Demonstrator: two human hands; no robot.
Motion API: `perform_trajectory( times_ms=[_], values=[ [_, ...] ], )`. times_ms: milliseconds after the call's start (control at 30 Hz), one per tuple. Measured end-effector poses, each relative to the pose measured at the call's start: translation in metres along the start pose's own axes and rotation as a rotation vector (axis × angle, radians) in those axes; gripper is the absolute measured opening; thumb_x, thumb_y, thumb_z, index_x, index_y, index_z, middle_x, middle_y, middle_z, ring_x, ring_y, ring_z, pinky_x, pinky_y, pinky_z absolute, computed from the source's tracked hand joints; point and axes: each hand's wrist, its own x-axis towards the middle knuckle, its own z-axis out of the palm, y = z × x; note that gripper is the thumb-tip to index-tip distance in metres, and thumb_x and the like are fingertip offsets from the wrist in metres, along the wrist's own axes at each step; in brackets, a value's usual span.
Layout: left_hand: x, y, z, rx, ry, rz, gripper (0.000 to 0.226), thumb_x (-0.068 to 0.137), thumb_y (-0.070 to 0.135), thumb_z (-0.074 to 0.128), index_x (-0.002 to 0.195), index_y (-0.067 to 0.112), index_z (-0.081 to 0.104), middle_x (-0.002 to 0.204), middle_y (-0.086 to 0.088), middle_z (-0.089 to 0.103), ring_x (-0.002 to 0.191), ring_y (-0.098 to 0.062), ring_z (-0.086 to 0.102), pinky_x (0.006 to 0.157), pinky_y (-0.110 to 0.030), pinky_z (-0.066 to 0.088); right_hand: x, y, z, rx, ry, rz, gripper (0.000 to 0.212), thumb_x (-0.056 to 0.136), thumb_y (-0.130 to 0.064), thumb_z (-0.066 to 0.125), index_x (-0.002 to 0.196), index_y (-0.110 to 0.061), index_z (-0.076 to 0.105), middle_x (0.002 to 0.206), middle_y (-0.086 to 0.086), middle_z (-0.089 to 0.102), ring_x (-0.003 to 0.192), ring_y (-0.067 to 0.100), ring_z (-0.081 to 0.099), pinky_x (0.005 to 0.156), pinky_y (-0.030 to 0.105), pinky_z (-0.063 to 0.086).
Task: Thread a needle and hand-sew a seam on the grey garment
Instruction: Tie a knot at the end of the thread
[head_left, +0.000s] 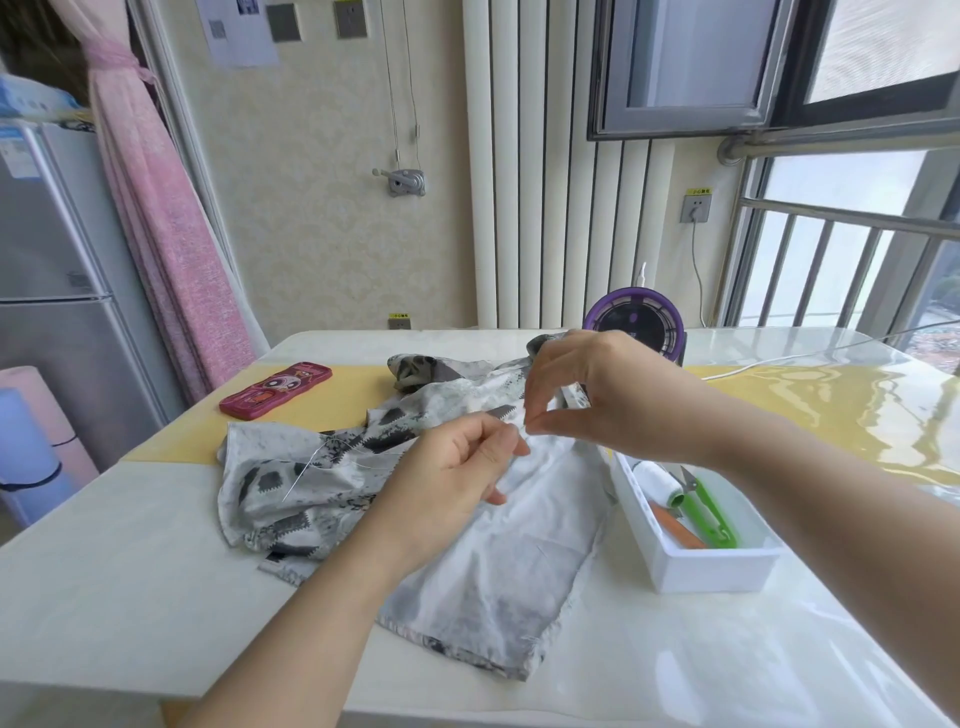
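Note:
The grey patterned garment (509, 545) lies spread on the white table (130, 597). A thin needle (297, 480) with pale thread rests on the garment's left part. That thread runs right toward my left hand (457, 467), whose thumb and forefinger pinch it just above the cloth. My right hand (587, 395) hovers close beside it, its thumb and forefinger pinched together at the same spot, fingertips almost touching the left ones. The thread between the fingers is too fine to make out clearly.
A white tray (711, 571) at the right holds a white thread spool (657, 480), green snips (709, 512) and an orange tool. A red phone case (275, 389) lies at the back left. A purple fan (634, 319) stands behind the garment. A white cable crosses the yellow mat.

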Motion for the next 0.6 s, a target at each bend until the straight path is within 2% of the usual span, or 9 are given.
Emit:
perform_trajectory(
  times_ms=[133, 233, 300, 367, 400, 467, 533, 600],
  values=[
    [0.000, -0.006, -0.003, 0.023, 0.085, -0.031, 0.022, 0.096, 0.025, 0.049, 0.082, 0.015, 0.063, 0.043, 0.013, 0.038, 0.046, -0.004, 0.039, 0.067, -0.030, 0.039, -0.002, -0.001, -0.008, 0.051, 0.016, 0.037, 0.005, 0.081, -0.016, 0.073, 0.078, -0.020, 0.073, 0.082, -0.016, 0.062, 0.078, -0.010, 0.054, 0.070, 0.005, 0.037],
    [0.002, -0.015, -0.010, 0.020, 0.084, -0.060, 0.023, 0.096, 0.024, 0.048, 0.084, 0.011, 0.062, 0.041, 0.013, 0.037, 0.043, -0.001, 0.036, 0.064, -0.029, 0.038, -0.004, -0.001, -0.013, 0.057, 0.004, 0.068, 0.006, 0.081, -0.014, 0.073, 0.077, -0.018, 0.072, 0.079, -0.015, 0.061, 0.070, -0.012, 0.053, 0.067, 0.005, 0.036],
    [0.005, -0.023, -0.017, 0.142, 0.100, -0.088, 0.023, 0.097, 0.023, 0.049, 0.080, 0.017, 0.063, 0.044, 0.014, 0.041, 0.044, -0.001, 0.037, 0.059, -0.024, 0.037, -0.004, 0.001, -0.015, 0.024, 0.001, 0.092, 0.007, 0.082, -0.014, 0.072, 0.076, -0.019, 0.072, 0.073, -0.019, 0.057, 0.070, -0.013, 0.052, 0.067, 0.005, 0.035],
    [0.008, -0.031, -0.026, 0.344, 0.073, -0.152, 0.023, 0.097, 0.026, 0.049, 0.080, 0.025, 0.064, 0.060, 0.016, 0.054, 0.053, 0.000, 0.044, 0.058, -0.019, 0.036, -0.003, 0.003, -0.015, -0.047, -0.012, 0.110, 0.009, 0.082, -0.017, 0.071, 0.075, -0.023, 0.072, 0.067, -0.023, 0.052, 0.073, -0.013, 0.050, 0.067, 0.007, 0.034],
    [0.010, -0.035, -0.030, 0.459, 0.053, -0.185, 0.020, 0.097, 0.029, 0.049, 0.085, 0.029, 0.065, 0.078, 0.015, 0.060, 0.068, -0.001, 0.052, 0.066, -0.019, 0.039, -0.003, 0.004, -0.015, -0.086, -0.025, 0.116, 0.010, 0.083, -0.020, 0.070, 0.075, -0.026, 0.071, 0.066, -0.024, 0.051, 0.075, -0.011, 0.049, 0.068, 0.010, 0.034],
    [0.013, -0.037, -0.034, 0.618, 0.103, -0.170, 0.017, 0.097, 0.028, 0.050, 0.103, 0.030, 0.065, 0.112, 0.008, 0.056, 0.104, -0.005, 0.052, 0.088, -0.022, 0.038, -0.001, 0.003, -0.013, -0.151, -0.047, 0.112, 0.010, 0.083, -0.026, 0.068, 0.075, -0.030, 0.070, 0.067, -0.023, 0.051, 0.077, -0.005, 0.047, 0.072, 0.021, 0.039],
    [0.014, -0.026, -0.029, 0.588, 0.214, 0.001, 0.022, 0.096, 0.023, 0.051, 0.113, 0.025, 0.064, 0.119, 0.010, 0.053, 0.113, -0.001, 0.048, 0.096, -0.018, 0.036, 0.002, -0.001, -0.011, -0.189, -0.060, 0.091, 0.008, 0.083, -0.029, 0.067, 0.077, -0.030, 0.070, 0.073, -0.020, 0.056, 0.083, 0.001, 0.047, 0.077, 0.032, 0.045],
    [0.012, -0.008, -0.017, 0.444, 0.211, 0.140, 0.022, 0.096, 0.023, 0.050, 0.115, 0.024, 0.063, 0.113, 0.017, 0.058, 0.105, 0.011, 0.052, 0.089, -0.006, 0.038, 0.006, -0.006, -0.008, -0.205, -0.063, 0.050, 0.006, 0.084, -0.030, 0.067, 0.079, -0.031, 0.071, 0.073, -0.019, 0.056, 0.088, 0.009, 0.049, 0.080, 0.036, 0.046]
  ],
)
